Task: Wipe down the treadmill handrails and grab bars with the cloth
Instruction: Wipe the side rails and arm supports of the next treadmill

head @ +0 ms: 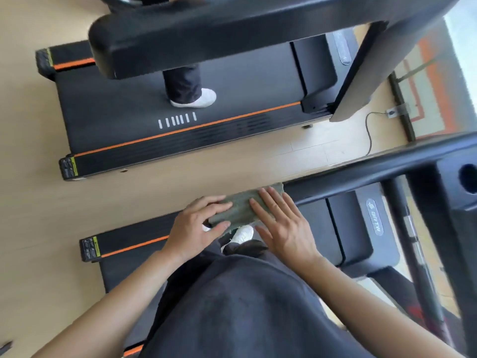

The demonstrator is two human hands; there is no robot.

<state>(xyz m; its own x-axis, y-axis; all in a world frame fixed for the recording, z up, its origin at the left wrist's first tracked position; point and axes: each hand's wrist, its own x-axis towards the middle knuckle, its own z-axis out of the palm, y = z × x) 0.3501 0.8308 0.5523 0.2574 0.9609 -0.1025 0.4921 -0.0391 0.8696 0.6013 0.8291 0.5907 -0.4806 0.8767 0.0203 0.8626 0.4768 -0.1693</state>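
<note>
A grey-green cloth (241, 206) lies draped over the near end of my treadmill's black handrail (348, 180), which runs up and to the right toward the console. My left hand (198, 228) holds the cloth's near end, fingers on top and thumb curled under its edge. My right hand (282, 222) lies flat on the cloth with straight, spread fingers pressing it onto the rail. The rail's end under the cloth is hidden.
A second treadmill (180, 120) stands to the left across a strip of wood floor, with another person's leg and white shoe (196, 98) on its belt and its thick black handrail (206, 42) overhead. My console (459, 192) and its upright are at right. A cable (369, 133) trails on the floor.
</note>
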